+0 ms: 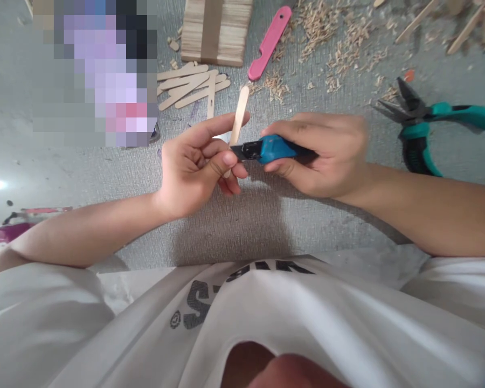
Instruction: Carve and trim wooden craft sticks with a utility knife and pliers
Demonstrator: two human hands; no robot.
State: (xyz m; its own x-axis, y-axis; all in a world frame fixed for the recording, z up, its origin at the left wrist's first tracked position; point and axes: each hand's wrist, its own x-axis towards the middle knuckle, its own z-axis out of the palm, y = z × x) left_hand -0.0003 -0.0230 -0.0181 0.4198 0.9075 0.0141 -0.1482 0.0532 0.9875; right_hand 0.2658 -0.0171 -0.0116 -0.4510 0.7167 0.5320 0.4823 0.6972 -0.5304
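My left hand (196,164) pinches a pale wooden craft stick (240,113) that stands nearly upright above the fingers. My right hand (327,153) is wrapped round a blue and black utility knife (269,149) held level, its black front end against the stick just above my left thumb. Both hands hover over the grey textured surface (242,215), close to my chest.
A banded bundle of craft sticks (216,29) and several loose sticks (189,86) lie at the back. A pink knife (270,42) lies beside wood shavings (335,37). Teal-handled pliers (424,121) rest at the right. A pink packet (8,231) sits at the left edge.
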